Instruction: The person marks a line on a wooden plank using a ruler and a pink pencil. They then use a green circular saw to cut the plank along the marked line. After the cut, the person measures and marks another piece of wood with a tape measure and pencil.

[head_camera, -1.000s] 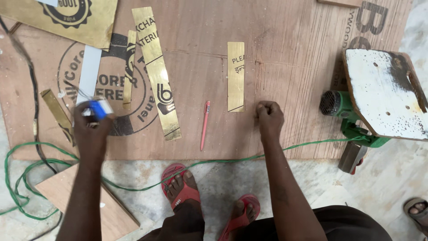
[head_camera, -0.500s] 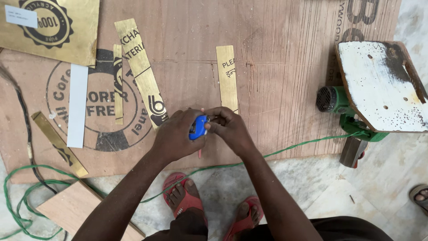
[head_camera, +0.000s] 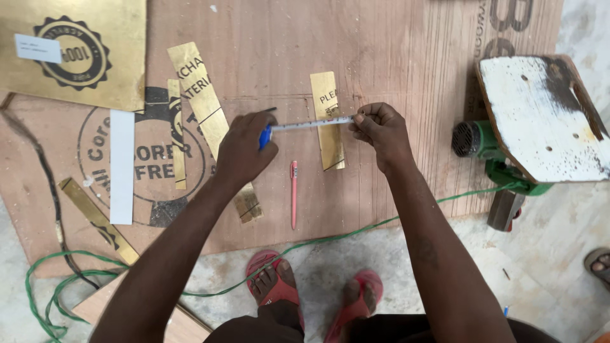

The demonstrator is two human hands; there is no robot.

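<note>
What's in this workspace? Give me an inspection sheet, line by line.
Surface: plywood sheet flat on a concrete floor.
Job's things: blue tape measure, blade drawn across a gold strip.
Clutter: pink pen, more gold strips, white strip, gold sheet.
Hands: left hand grips the case; right hand pinches the blade's end.
Cables: green cord loops over the floor.
Surroundings: green power tool, white board, red sandals.

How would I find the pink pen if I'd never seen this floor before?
Start at the big brown plywood sheet. Below the tape measure stretched between the two hands lies the pink pen, beside a gold strip. It is the only thin pink stick; everything near it is flat and gold.
</note>
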